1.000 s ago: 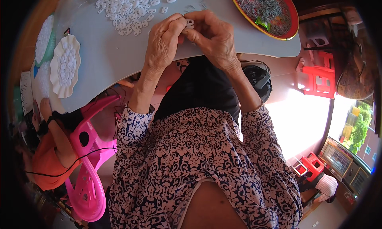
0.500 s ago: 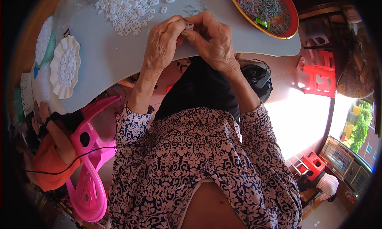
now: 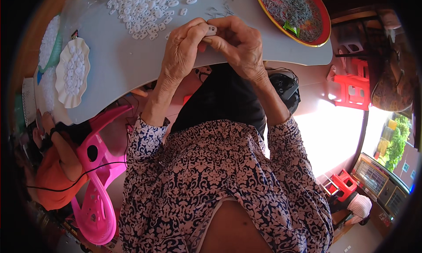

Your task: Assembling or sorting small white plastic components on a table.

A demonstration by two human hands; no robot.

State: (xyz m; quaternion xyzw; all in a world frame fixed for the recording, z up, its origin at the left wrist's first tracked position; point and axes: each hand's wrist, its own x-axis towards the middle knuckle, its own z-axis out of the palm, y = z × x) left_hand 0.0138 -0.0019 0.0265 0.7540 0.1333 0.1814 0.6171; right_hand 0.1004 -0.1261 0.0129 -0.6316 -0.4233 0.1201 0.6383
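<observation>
Over the table's near edge, my left hand and my right hand meet with fingertips pinched together. Between them is a small white plastic piece with dark holes in its face. The left fingers cover one end of it, while the right thumb and forefinger close on its other side. Whether a smaller part is also in the fingers, I cannot tell. Just beyond lies a heap of similar white plastic pieces. Thin grey metal pins are scattered on the table past my fingers.
At the right, a red tray with a yellow rim holds many metal pins and a green scrap. A white scalloped dish of white parts stands left on the grey table. A co-worker in orange sits by a pink chair.
Both hands stay pinched together on the white piece. The right hand has shifted slightly right, and more of the piece's holed face now shows.
</observation>
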